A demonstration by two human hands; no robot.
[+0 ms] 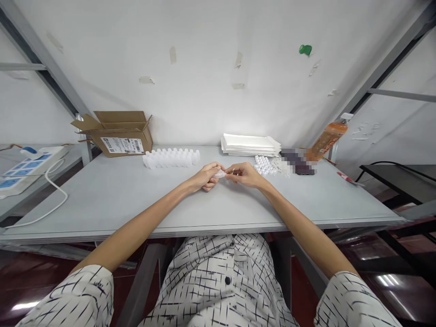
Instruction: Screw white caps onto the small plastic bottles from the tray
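Note:
In the middle of the table, my left hand point(206, 177) is closed around a small translucent plastic bottle point(220, 174), which lies sideways with its end toward the right. My right hand point(243, 175) pinches at that end with thumb and fingertips; whatever small piece it grips is too small to make out. Behind my left hand stand rows of similar translucent white bottles point(172, 158). Just beyond my right hand lies a pile of white caps point(264, 165), with a heap of tiny whitish pieces point(282, 167) beside it.
An open cardboard box point(126, 141) stands at the back left. A stack of white sheets or envelopes point(250, 145) lies against the wall. To the right are a blurred-out dark object point(301, 162), an orange drink bottle point(329, 138) and a red-and-white item point(347, 178). A power strip point(34, 168) is far left.

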